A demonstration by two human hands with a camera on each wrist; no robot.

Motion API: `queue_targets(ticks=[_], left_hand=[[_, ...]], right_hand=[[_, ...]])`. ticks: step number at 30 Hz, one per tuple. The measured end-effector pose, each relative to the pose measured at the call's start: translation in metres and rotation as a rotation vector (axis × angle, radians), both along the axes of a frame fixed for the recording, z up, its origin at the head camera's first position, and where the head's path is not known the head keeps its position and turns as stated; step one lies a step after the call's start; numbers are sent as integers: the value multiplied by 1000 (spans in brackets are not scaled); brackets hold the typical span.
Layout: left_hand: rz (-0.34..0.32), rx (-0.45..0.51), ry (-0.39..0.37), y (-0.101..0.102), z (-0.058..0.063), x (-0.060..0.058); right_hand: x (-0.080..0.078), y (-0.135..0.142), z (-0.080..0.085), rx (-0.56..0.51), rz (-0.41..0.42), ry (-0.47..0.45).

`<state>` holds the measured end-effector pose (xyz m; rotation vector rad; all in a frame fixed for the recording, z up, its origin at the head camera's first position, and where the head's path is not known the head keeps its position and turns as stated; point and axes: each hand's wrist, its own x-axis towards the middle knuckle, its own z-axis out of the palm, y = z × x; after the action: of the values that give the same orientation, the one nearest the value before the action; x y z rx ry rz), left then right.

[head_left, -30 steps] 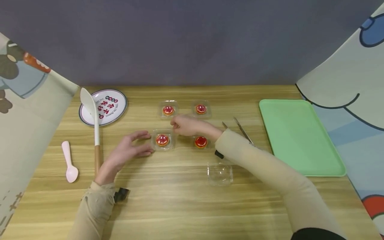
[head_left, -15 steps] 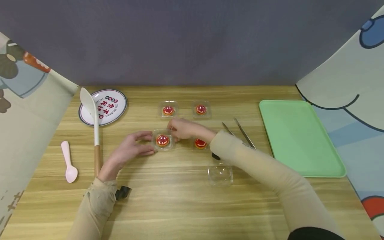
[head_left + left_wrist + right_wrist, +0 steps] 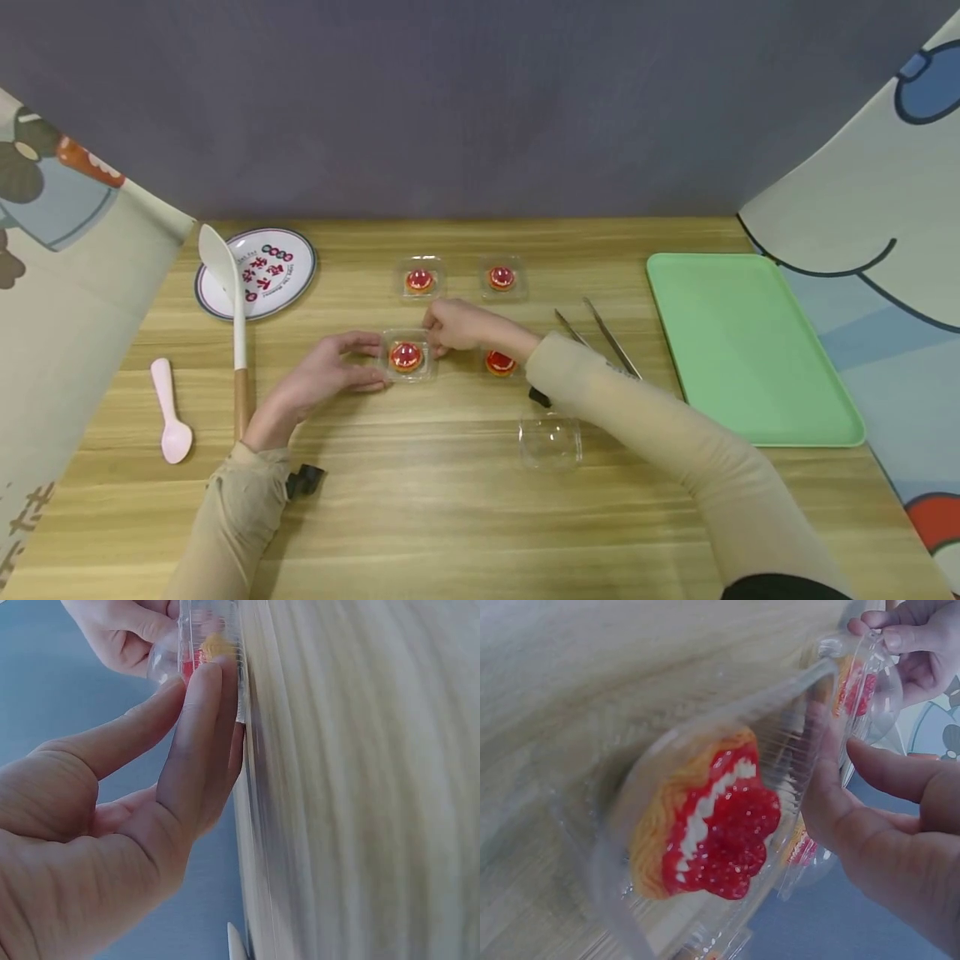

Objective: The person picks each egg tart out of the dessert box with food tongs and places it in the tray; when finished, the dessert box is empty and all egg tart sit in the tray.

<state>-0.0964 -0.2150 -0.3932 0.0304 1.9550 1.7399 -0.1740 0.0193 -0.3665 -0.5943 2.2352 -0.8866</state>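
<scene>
In the head view, a clear plastic box (image 3: 431,377) with a red-topped tart (image 3: 406,356) inside sits between the two hands. My left hand (image 3: 330,371) holds its left edge with thumb and fingertips. My right hand (image 3: 459,325), fingers curled, pinches its right edge. The left wrist view shows the left thumb and fingers (image 3: 199,720) against the rim of the box, seen side-on. In the right wrist view, a second boxed tart (image 3: 712,825) lies close below the right hand; the right forearm partly covers it in the head view.
Two more boxed tarts, left (image 3: 419,280) and right (image 3: 502,277), stand farther back. A clear plastic piece (image 3: 550,442) lies nearer, with metal tongs (image 3: 612,337) and a green tray (image 3: 750,350) rightward. At left are a plate (image 3: 288,275), a ladle (image 3: 239,325) and a pink spoon (image 3: 172,417).
My right hand has come slightly left and down to the box's right edge and stays there. The left hand has barely moved.
</scene>
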Motion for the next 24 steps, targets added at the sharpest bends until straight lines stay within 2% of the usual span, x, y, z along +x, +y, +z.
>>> queue_targets(ticks=[4,11,15,24], left_hand=[[-1,5,-1,1,1,0],[2,-11,20,1,1,0],[3,-10,27,2,1,1],[3,-18,39,2,3,2]], right_hand=[[0,0,0,-14,-24,-7],[0,1,0,1,27,34],[1,2,1,-11,20,17],[2,3,4,0,56,42]])
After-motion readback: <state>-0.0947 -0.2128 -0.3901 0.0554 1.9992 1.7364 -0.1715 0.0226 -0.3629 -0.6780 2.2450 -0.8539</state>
